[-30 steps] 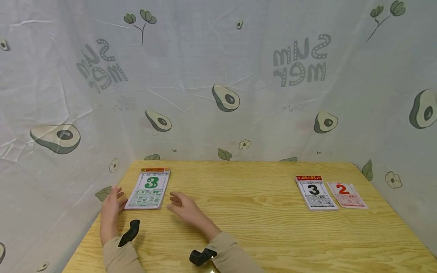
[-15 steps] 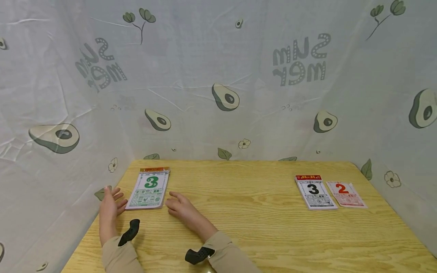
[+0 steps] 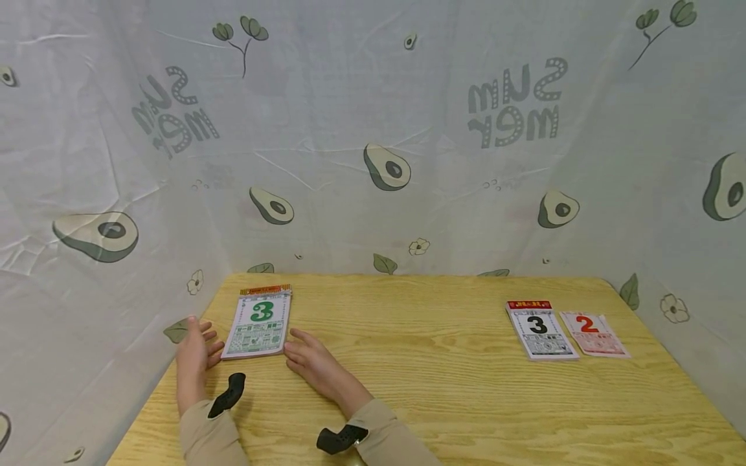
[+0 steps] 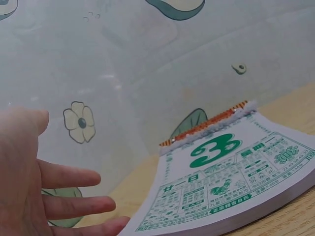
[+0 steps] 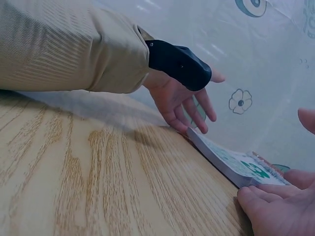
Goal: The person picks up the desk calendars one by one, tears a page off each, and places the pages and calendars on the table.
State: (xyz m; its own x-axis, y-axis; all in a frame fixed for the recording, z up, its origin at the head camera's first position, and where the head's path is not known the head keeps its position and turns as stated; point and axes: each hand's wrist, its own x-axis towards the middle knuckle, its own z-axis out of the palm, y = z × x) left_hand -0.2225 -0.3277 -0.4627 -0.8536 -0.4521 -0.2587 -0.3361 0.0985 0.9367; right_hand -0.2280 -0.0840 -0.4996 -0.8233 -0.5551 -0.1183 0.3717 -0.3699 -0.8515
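A tear-off calendar pad [image 3: 256,325] with a large green 3 lies at the table's left end, its orange-striped header at the far side. My left hand [image 3: 197,355] is at its left edge with fingers straight and spread, the lowest fingertips touching the near left corner. In the left wrist view the fingers [image 4: 74,202] point toward the pad [image 4: 216,182]. My right hand [image 3: 311,364] is at the near right corner, fingers loosely extended. From the right wrist view, the right hand [image 5: 285,204] touches that corner of the pad [image 5: 221,160], while the left hand [image 5: 182,103] meets the opposite one.
A smaller calendar pad [image 3: 542,333] with a black 3 and red header lies on the right of the wooden table [image 3: 419,369]. Beside it is a loose sheet [image 3: 594,334] with a red 2. Avocado-printed white cloth [image 3: 326,129] encloses the back and sides.
The near end of the green-numbered pad has shifted slightly right, turning the pad a little. My left hand has moved right with it, and my right hand has come closer to the near right corner.
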